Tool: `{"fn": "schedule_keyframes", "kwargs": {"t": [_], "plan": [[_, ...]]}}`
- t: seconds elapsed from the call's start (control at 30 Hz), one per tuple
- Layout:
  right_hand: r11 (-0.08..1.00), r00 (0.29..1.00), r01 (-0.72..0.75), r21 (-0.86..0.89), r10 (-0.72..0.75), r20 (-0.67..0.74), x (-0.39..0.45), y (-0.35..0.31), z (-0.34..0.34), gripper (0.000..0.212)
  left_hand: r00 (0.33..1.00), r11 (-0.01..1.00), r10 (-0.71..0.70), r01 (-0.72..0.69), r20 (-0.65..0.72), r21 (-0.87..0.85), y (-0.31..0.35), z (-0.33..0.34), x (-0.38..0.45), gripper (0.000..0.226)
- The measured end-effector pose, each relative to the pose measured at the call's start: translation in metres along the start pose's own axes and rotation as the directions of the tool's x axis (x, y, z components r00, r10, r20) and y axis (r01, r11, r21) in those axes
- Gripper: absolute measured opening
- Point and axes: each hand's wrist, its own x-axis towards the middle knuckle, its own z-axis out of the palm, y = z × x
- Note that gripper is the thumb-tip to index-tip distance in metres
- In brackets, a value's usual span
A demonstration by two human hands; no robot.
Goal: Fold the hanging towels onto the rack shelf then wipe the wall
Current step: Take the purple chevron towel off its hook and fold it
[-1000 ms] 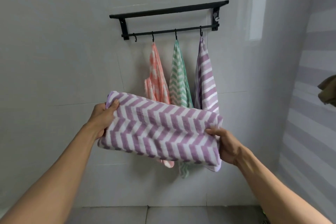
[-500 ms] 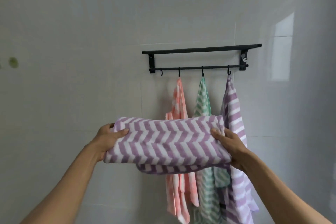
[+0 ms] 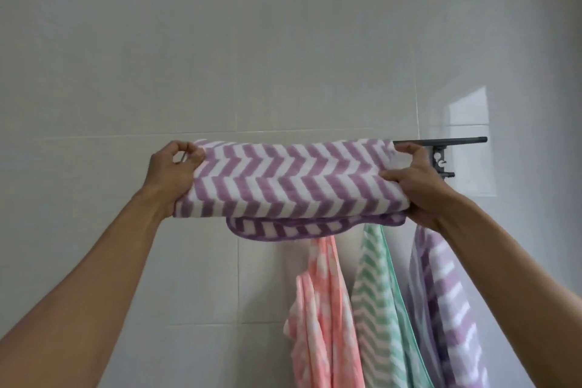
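- two bare hands hold one folded towel (image 3: 289, 181) up at rack height, both forearms raised from the lower corners of the view
- folded towel: plush, fuzzy pile, purple and white chevron stripes, folded into a long flat rectangle; a lower layer with a rounded purple-bound hem sags out below its bottom edge
- left hand (image 3: 171, 170) grips the towel's left end, fingers curled over the top edge, palm side against the cloth
- right hand (image 3: 415, 181) grips the right end, thumb on the front face, fingers wrapped over the top and round the back (fingertips partly hidden)
- rack (image 3: 447, 143): black metal, thin flat shelf edge and a bracket with a lower bar stub, only its right end shows; the rest is behind the folded towel
- cannot tell if the towel already rests on the shelf or is just in front of it
- three towels hang below, side by side, draped in long narrow folds: pink towel (image 3: 321, 309) on the left, green towel (image 3: 378, 302) in the middle, purple towel (image 3: 441, 299) on the right, all the same soft chevron weave
- purple towel's top is behind the right wrist
- wall (image 3: 283, 57): glossy pale grey tiles, thin grout lines, a bright window reflection beside the rack's right end
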Motion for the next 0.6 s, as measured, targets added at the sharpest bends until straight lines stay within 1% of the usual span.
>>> {"fn": "schedule_keyframes", "kwargs": {"t": [0.03,0.07,0.1,0.13,0.17,0.23,0.33,0.4,0.43,0.53,0.6], "plan": [[0.999,0.999,0.039,-0.018,-0.039,-0.008,0.011,-0.006,0.005,0.039,0.998,0.998,-0.016,0.021,0.064,-0.066,0.002,0.000,0.012,0.008],[0.998,0.998,0.061,-0.031,-0.062,-0.021,0.019,-0.012,0.008,0.035,0.987,0.987,-0.041,0.063,0.154,-0.145,0.005,-0.001,0.020,0.014],[0.996,0.997,0.071,-0.046,-0.072,-0.035,0.027,-0.018,0.012,0.036,0.970,0.972,-0.054,0.105,0.236,-0.209,0.006,-0.001,0.028,0.023],[0.996,0.996,0.072,-0.058,-0.075,-0.053,0.037,-0.022,0.016,0.039,0.958,0.963,-0.049,0.120,0.283,-0.242,0.006,-0.001,0.037,0.031],[0.996,0.996,0.066,-0.063,-0.070,-0.056,0.046,-0.028,0.019,0.042,0.955,0.962,-0.033,0.110,0.293,-0.249,0.006,0.000,0.047,0.035],[0.996,0.997,0.055,-0.070,-0.058,-0.045,0.063,-0.035,0.027,0.041,0.970,0.959,-0.001,0.070,0.245,-0.274,0.003,0.006,0.070,0.038],[0.995,0.995,0.072,-0.062,-0.076,-0.062,0.092,-0.041,0.036,0.036,0.987,0.950,-0.003,0.053,0.160,-0.308,0.003,0.016,0.102,0.038],[0.996,0.995,0.082,-0.042,-0.084,-0.056,0.114,-0.043,0.040,0.030,0.990,0.949,-0.011,0.054,0.141,-0.309,0.006,0.023,0.122,0.038],[0.996,0.996,0.079,-0.034,-0.080,-0.040,0.122,-0.044,0.040,0.033,0.990,0.950,-0.013,0.057,0.142,-0.308,0.007,0.027,0.130,0.036],[0.998,0.997,0.067,-0.015,-0.067,0.035,0.153,-0.046,0.039,0.054,0.992,0.953,-0.002,0.040,0.127,-0.299,0.009,0.041,0.155,0.030],[0.998,0.996,0.070,0.004,-0.070,0.059,0.169,-0.045,0.040,0.059,0.992,0.954,-0.003,0.041,0.125,-0.298,0.008,0.051,0.170,0.031]]}}
